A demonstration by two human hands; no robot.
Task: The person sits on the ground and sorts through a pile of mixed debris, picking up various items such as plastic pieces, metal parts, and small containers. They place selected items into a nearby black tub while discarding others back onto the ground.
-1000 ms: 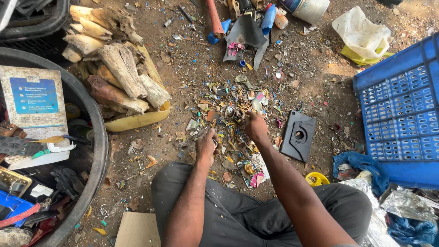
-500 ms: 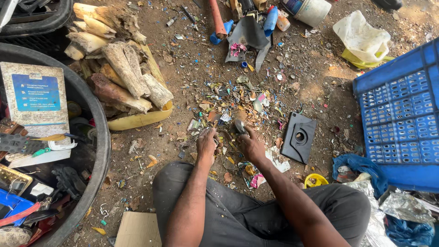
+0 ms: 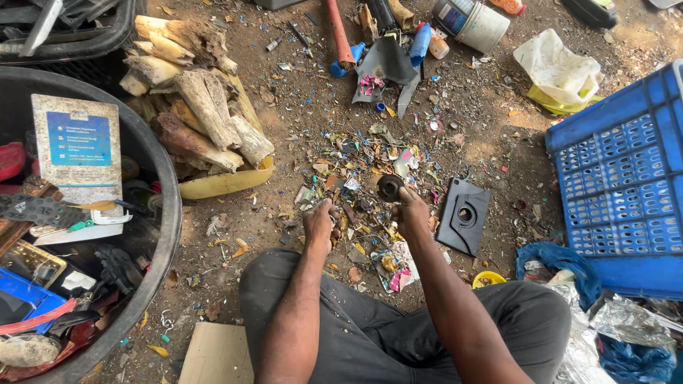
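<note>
I sit on dirt ground with my legs spread. My right hand (image 3: 411,210) grips a tool whose dark round head (image 3: 390,187) is raised above a pile of small broken plastic and metal scraps (image 3: 370,171). My left hand (image 3: 319,222) rests low on the ground just left of it, its fingers closed on a small piece among the scraps that I cannot make out.
A black tub (image 3: 153,153) of mixed junk stands at the left. Wood pieces fill a yellow tray (image 3: 228,183) behind it. A blue crate (image 3: 619,178) is at the right, a black square plate (image 3: 464,215) beside my right hand, cardboard (image 3: 217,353) by my left knee.
My right hand has drawn back toward me and lifted the tool's head off the scrap pile. My left hand has stayed in about the same spot.
</note>
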